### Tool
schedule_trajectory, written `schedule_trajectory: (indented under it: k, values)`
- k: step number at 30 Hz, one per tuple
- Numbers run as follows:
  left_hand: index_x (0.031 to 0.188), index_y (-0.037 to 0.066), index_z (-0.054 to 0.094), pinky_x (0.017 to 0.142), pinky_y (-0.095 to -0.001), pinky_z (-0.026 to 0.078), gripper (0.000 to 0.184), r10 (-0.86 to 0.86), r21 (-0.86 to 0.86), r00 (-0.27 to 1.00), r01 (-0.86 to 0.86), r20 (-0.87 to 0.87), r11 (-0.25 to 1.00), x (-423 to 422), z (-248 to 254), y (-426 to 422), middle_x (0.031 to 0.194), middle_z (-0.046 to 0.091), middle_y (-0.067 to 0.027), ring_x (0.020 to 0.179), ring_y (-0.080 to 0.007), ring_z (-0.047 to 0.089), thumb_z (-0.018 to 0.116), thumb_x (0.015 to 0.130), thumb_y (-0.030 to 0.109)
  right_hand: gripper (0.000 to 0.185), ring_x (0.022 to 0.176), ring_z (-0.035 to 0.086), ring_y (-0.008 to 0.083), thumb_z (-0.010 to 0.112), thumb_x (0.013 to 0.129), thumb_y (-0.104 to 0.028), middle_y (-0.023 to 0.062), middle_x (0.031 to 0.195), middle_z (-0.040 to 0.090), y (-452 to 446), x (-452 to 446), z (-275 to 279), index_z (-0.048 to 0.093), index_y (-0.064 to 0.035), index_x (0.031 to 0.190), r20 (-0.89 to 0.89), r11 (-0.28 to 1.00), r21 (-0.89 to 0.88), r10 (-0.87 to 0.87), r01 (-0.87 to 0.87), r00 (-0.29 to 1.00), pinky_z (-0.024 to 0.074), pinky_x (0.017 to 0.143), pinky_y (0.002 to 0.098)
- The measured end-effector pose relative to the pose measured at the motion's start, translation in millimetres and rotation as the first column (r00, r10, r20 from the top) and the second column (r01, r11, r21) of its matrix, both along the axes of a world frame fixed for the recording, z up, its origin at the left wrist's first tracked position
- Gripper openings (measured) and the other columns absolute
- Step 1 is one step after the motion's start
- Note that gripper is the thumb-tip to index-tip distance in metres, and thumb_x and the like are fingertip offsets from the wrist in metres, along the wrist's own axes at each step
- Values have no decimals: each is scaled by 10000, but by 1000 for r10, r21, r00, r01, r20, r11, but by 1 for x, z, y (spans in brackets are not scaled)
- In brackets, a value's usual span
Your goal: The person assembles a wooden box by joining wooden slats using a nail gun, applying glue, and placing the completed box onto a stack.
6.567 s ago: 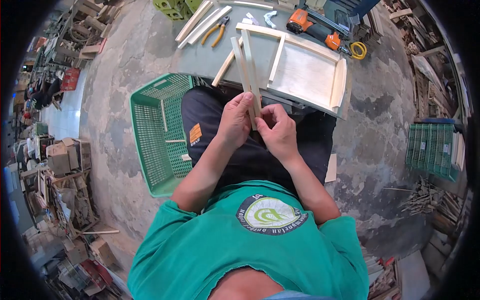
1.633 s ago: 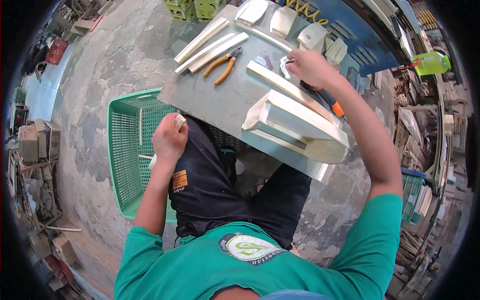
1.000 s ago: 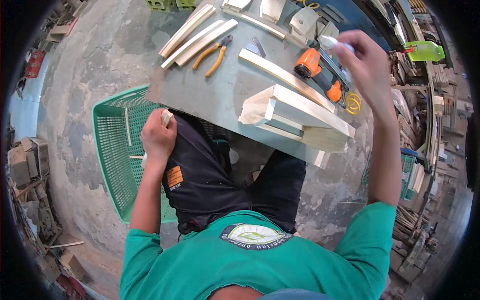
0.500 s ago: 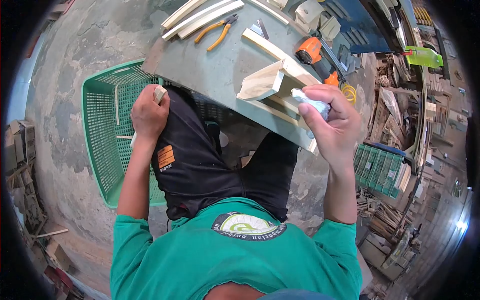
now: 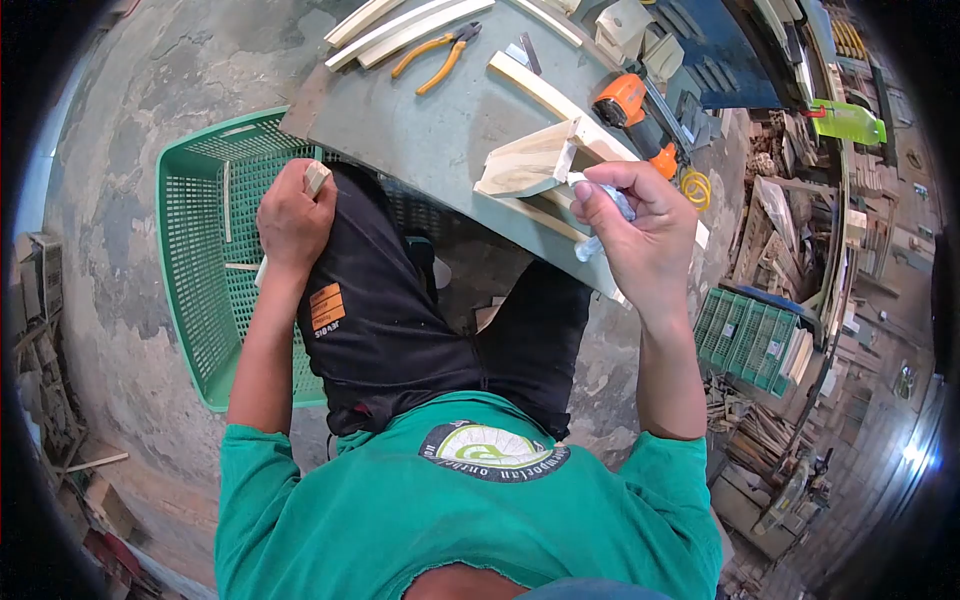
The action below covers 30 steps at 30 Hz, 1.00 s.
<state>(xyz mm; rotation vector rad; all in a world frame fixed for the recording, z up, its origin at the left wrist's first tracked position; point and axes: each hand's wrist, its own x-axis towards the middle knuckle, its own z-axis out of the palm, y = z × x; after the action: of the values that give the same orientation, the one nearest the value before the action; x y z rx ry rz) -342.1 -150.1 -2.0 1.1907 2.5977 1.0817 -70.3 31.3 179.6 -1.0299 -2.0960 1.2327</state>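
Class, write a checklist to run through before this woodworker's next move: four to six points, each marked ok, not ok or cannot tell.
1. Left hand has a grip on the wooden piece: ok.
2. Right hand has a grip on the crumpled tube: ok.
3. Tube's white tip is touching the wooden frame: cannot tell; they overlap in view.
4. Enough is left in the tube: cannot tell.
5. Pliers lie clear of both hands: ok.
6. Orange power tool is off the table: not ok; it lies there, beyond the frame.
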Motion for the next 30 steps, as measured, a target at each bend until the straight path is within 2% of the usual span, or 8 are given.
schedule_trajectory:
  k: [2,9,11,21,24,26,30]
  values:
    - [1020,88,675,711,-502,560,163,6,0,1000,-6,-6,1000,0,0,0,913,713,-166,831,-414,701,700,919,214,103,771,673,55,773,932,-28,35,896,744,-1,-3,0,747,9,1025,-8,998,-52,-22,22,1000,527,672,214]
    - [1022,91,673,712,-501,562,169,-2,-5,1000,2,2,1000,-1,-2,-1,914,713,-165,831,-410,703,701,919,222,92,751,673,52,766,934,-23,32,890,748,1,-4,0,749,12,1018,20,999,-27,-33,33,999,529,671,216]
    - [1023,92,671,712,-502,561,172,-4,-2,1000,4,2,1000,-2,-2,0,914,714,-162,830,-409,703,702,920,226,128,802,705,83,746,959,-1,55,958,732,2,-3,2,718,44,1075,112,1000,-5,13,-12,994,597,735,226]
    - [1028,95,672,714,-505,561,175,7,-15,1000,-7,15,1000,-2,-2,-1,922,719,-163,839,-415,703,697,928,236,122,807,710,85,743,958,3,58,966,731,0,-6,4,718,44,1070,74,1000,-4,-3,3,997,591,730,222]
    - [1028,96,674,717,-505,562,173,1,-12,1000,-1,14,1000,-2,-3,0,920,718,-165,843,-417,703,694,929,236,124,810,713,88,743,961,-3,60,970,730,-1,-7,4,718,49,1071,121,1000,7,11,-12,993,592,732,222]
    - [1022,94,675,717,-506,562,168,12,-8,1000,-12,21,1000,-1,-2,-1,919,717,-168,844,-416,703,693,926,231,85,743,695,73,756,937,-28,35,854,751,-2,-7,0,754,15,1010,12,999,21,-40,40,999,535,657,218]
    - [1015,93,676,715,-504,563,165,9,-8,1000,-8,27,1000,-1,-1,0,921,717,-167,845,-414,703,694,924,229,82,737,692,74,757,938,-32,32,837,748,-2,-5,0,753,14,1005,36,1000,8,-19,19,999,531,656,222]
